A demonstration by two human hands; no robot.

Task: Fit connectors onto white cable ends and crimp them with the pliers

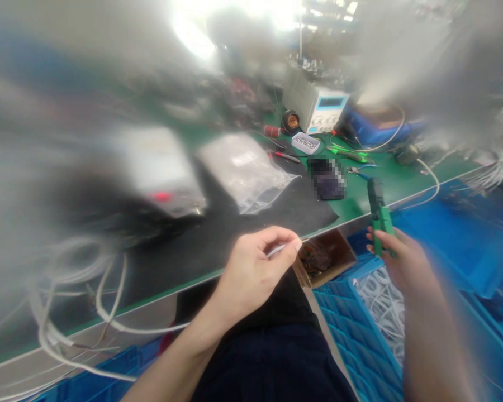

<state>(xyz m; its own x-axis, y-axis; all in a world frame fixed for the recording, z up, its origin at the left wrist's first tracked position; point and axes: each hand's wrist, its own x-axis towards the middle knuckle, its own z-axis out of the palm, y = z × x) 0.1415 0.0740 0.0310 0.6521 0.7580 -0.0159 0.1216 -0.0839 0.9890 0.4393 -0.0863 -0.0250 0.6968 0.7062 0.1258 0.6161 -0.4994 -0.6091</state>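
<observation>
My left hand (255, 268) pinches a white cable (275, 250) between thumb and forefinger, in front of the bench edge. A short, thin tip of the cable pokes out past the fingertips to the right. Off to the right, my right hand (402, 257) is closed round the green handles of a crimping tool (379, 215). The tool's dark head points up and stands apart from the cable. On the left, more white cable (109, 318) hangs in loops over the bench edge; whether it joins the held piece is hidden by my forearm.
On the green bench lie a clear plastic bag (251, 173), a small tray of metal parts (305, 143), pliers (360, 169) and a pixelated dark object (327, 178). A power supply (318, 106) stands behind. Below are a cardboard box (333, 273) and a blue crate (347, 329) with coiled white cables.
</observation>
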